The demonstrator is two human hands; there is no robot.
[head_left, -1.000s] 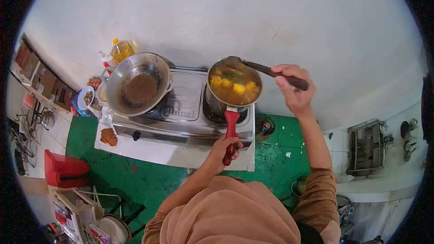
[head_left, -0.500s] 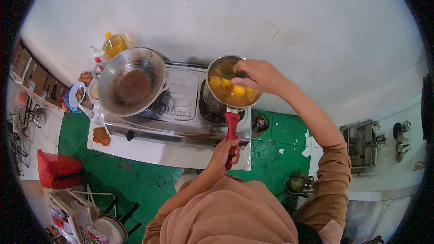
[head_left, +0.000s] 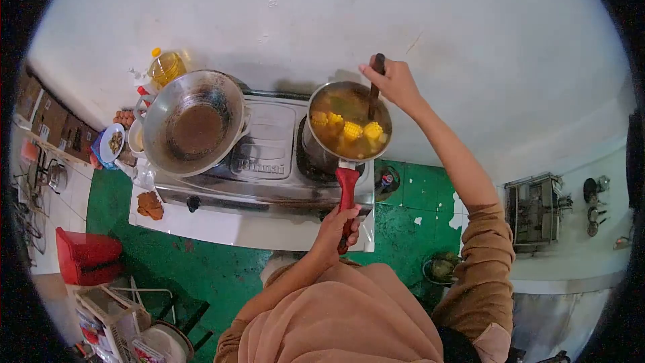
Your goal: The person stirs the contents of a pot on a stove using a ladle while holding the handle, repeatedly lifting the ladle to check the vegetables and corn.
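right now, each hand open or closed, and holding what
Left hand: closed around the red handle of the steel saucepan of corn soup.
Right hand: closed on the dark long-handled spoon dipped in that soup.

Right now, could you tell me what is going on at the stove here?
A person stands at a two-burner stove. The left hand grips the red handle of a saucepan on the right burner. The right hand holds a dark spoon nearly upright in the broth, where corn pieces float. A wok sits on the left burner, with an oil bottle behind it.
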